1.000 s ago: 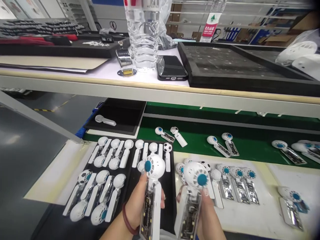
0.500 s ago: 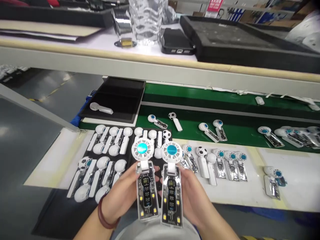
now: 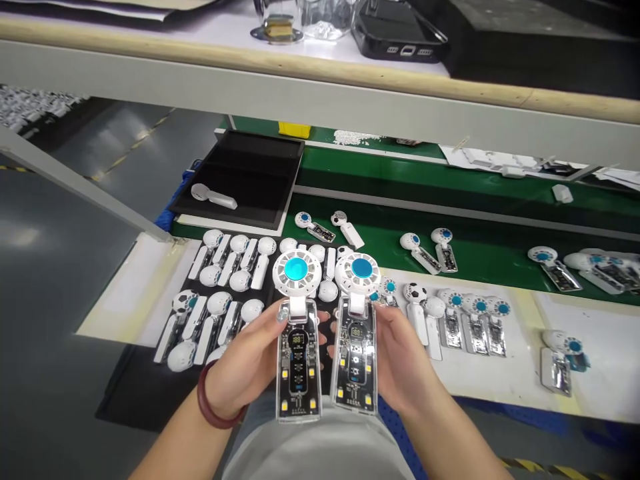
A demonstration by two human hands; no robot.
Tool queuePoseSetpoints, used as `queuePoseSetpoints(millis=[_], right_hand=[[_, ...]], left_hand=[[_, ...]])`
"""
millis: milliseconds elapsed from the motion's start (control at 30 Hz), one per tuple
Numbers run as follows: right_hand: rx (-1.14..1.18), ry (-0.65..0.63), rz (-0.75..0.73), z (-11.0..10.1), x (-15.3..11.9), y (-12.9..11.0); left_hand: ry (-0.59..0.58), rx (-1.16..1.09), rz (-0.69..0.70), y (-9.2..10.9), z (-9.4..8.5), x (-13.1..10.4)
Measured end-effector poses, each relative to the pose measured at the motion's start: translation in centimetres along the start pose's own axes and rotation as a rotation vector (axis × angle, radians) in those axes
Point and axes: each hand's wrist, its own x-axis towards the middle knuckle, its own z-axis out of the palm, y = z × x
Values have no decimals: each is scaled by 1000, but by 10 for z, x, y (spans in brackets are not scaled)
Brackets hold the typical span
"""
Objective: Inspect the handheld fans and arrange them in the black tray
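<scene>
My left hand (image 3: 245, 367) grips a small handheld fan (image 3: 298, 347) with a clear handle, white head and blue hub, held upright facing me. A lit display shows on its circuit board. My right hand (image 3: 400, 363) holds a second, matching fan (image 3: 356, 340) right beside the first, the two handles almost touching. Both fans hover above the near edge of the bench. Under them lies a black tray (image 3: 270, 293) with several white fans in rows.
Several more fans lie on the white mat (image 3: 600, 347) to the right and on the green conveyor belt (image 3: 500, 220). An empty black tray (image 3: 250, 177) with one white fan sits at the back left. A shelf (image 3: 320, 87) overhead carries a phone (image 3: 400, 37).
Both fans turned from tilted away to facing me and came together side by side. The view has tipped downward, so the shelf moved up and the bottles left the picture.
</scene>
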Motion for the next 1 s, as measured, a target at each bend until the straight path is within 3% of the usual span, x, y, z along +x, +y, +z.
queuePoseSetpoints(millis=[100,200,267,333,433,533,633,733,800,867,900,1000], right_hand=[[-68,99,17,-2,6,4],[-299,142,-93,-19,24,16],[-670,105,-237,-41,43,29],[-1183,17,-363,-67,65,47],[-1704,-188,-457,-103,98,79],[-1842,-465,-505,-123,128,114],[-1927,-719,-559,-129,148,145],[-1981,-826,-607,-127,151,158],[-1999,-871,-636,-123,146,150],[-2000,-809,-625,-116,146,125],[-2006,-699,-606,-112,151,107],[-2024,-116,-539,-95,196,40]], left_hand=[[26,109,-28,-5,-15,6],[135,523,-69,-24,-51,22],[247,769,-110,-46,-83,36],[358,949,-165,-71,-115,47],[452,1176,-243,-103,-147,59],[506,1335,-263,-122,-157,66],[518,1430,-264,-129,-157,73],[509,1488,-279,-130,-156,78],[506,1512,-282,-125,-155,77],[515,1524,-270,-116,-153,74],[525,1524,-258,-110,-152,72],[556,1504,-206,-90,-151,63]])
